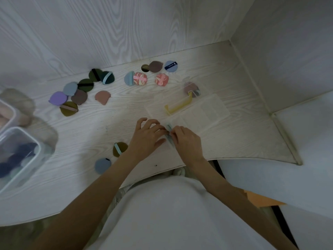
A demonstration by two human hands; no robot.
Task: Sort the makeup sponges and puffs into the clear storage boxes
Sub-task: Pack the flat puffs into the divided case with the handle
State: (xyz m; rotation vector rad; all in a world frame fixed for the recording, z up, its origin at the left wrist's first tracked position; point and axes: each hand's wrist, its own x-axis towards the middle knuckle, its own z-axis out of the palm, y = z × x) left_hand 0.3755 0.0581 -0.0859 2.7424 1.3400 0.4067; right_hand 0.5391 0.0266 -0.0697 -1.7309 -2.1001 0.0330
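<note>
Two hands: both meet near the front edge of the pale wood-grain surface (75,141), seen from the head view.
Left hand (146,137): fingers bent and spread, thumb and forefinger tips pinching a small light-blue piece (169,128) — what it is, too blurred to tell.
Right hand (187,139): fingertips closed on the same light-blue piece from the other side, touching the left hand's fingertips.
Clear case (203,110): flat, see-through, lies just beyond the hands, with a yellow handle (177,106) on its far side; a few puffs show dimly through clear plastic at its far corner.
Left group of puffs: a purple puff (58,98), a grey-blue puff (70,88), brown and dark green ones overlapping, a salmon puff (102,97) a little apart to the right.
Middle group: two pink marbled puffs (162,79), one overlapping a light-blue one — well beyond the hands.
Far group: a brown puff (155,66) and a blue puff with a dark band (171,66) near the back wall.
Near the left forearm: an olive puff with a light-blue strap (119,149) and a grey-blue puff (102,166) by the front edge.
Storage boxes (23,156): clear tubs at the left edge; the nearer holds dark blue and pale puffs.
</note>
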